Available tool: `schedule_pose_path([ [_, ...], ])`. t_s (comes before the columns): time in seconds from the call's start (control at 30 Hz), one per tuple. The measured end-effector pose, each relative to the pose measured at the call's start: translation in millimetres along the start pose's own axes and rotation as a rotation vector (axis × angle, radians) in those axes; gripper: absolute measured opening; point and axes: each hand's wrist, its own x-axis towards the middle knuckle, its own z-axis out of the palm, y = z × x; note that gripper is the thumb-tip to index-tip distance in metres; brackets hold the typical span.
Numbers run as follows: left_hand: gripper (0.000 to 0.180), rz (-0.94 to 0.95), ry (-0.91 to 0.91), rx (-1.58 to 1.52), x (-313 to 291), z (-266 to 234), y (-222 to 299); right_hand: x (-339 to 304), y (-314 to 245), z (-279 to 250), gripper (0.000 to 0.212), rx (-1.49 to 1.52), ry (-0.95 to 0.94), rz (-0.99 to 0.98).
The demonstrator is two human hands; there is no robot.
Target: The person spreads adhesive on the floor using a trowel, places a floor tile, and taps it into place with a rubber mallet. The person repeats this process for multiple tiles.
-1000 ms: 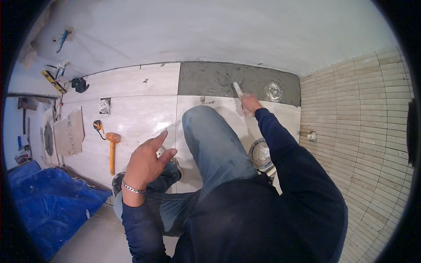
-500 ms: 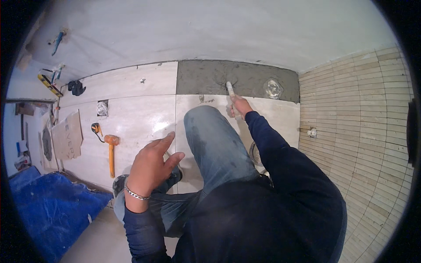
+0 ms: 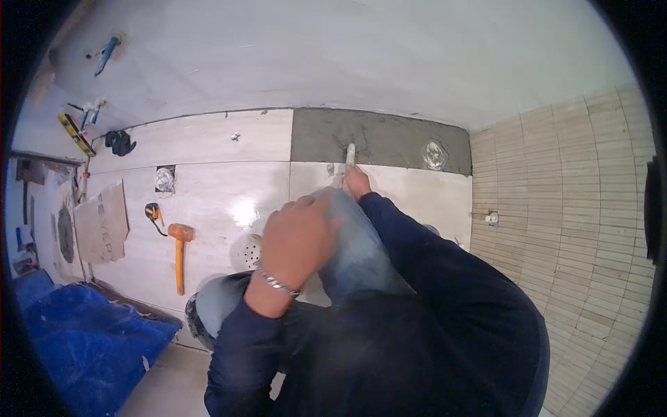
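Here, right hand (image 3: 357,182) grips a pale tool (image 3: 349,154) at the far grey mortar strip (image 3: 389,139) — left hand (image 3: 300,236) rests curled on the knee (image 3: 347,229). Brown cardboard sheet (image 3: 101,224) lies flat far left — orange mallet (image 3: 180,244) just beside it.

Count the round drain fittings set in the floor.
2. One drain ring sits in the grey mortar strip by the far wall; one perforated drain cover lies in the tile beside the left hand. Others may be hidden.

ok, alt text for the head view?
Seen from above, a kneeling person's right hand holds a pale tool at the edge of a grey mortar patch, while the left hand rests on a jeans-clad knee. An orange mallet lies on the tiled floor.
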Motion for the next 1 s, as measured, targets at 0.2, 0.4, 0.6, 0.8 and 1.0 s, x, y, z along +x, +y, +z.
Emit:
schedule_pose_path([
  [0.2, 0.045, -0.133, -0.144, -0.11, 29.1, -1.9, -19.0, -4.9, -4.6, -12.8, 0.033, 0.39, -0.16, 0.245],
  [0.4, 0.053, -0.304, -0.251, -0.291, 37.4, -0.1, -50.8, -44.5, -66.4, -15.8, 0.033, 0.54, -0.347, 0.45],
  [0.6, 0.058, -0.529, -0.297, -0.47, 22.7, 23.2, -92.8, -124.3, -161.7, -4.6, 0.043, 0.516, -0.381, 0.5],
  [0.8, 0.056, -0.64, 0.011, -0.839, -66.0, 30.5, -112.5, -197.8, -252.3, 33.6, 0.043, 0.248, -0.325, 0.653],
  [1.0, 0.053, -0.961, 0.327, -0.904, -216.0, -84.2, -139.3, -301.1, -340.2, 205.8, 0.045, -0.076, -0.461, 0.734],
])
